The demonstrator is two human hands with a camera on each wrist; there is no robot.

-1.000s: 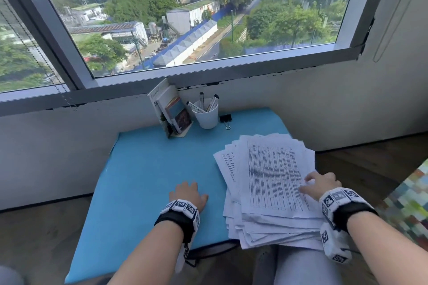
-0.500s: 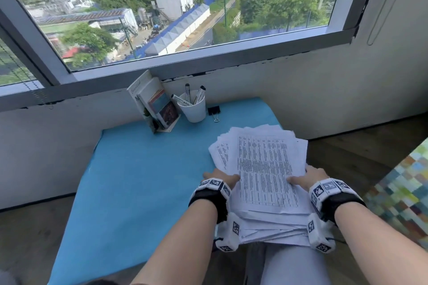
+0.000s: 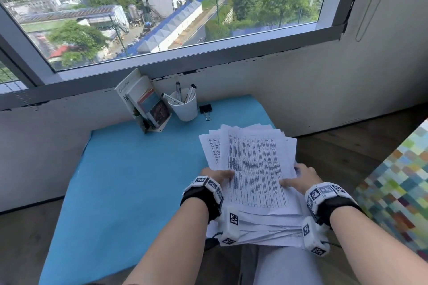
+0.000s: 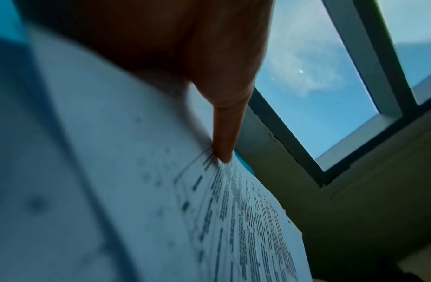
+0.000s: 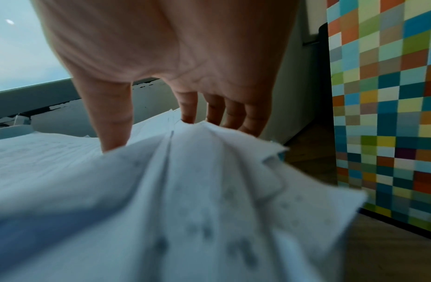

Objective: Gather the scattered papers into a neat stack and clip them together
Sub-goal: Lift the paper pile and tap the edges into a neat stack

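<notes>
A loose, fanned pile of printed papers [image 3: 254, 164] lies at the near right of the blue table [image 3: 129, 169], its near edge hanging past the table's front. My left hand [image 3: 215, 174] grips the pile's left edge with the thumb [image 4: 224, 145] on the top sheet [image 4: 233, 209]; its other fingers are hidden. My right hand [image 3: 298, 178] grips the right edge, thumb [image 5: 110, 129] on top and fingers [image 5: 217, 112] behind the crumpled sheets [image 5: 161, 190]. A black binder clip [image 3: 206, 109] lies at the back of the table, apart from both hands.
A white cup of pens [image 3: 184, 105] and a stand of booklets [image 3: 144, 105] sit at the back by the wall under the window. A checkered multicoloured panel [image 3: 398, 183] stands on the right. My knee [image 3: 284, 264] is below the pile.
My left hand left the bare table and came right to the pile's left edge. My right hand shifted from lying on the top sheet to gripping the right edge.
</notes>
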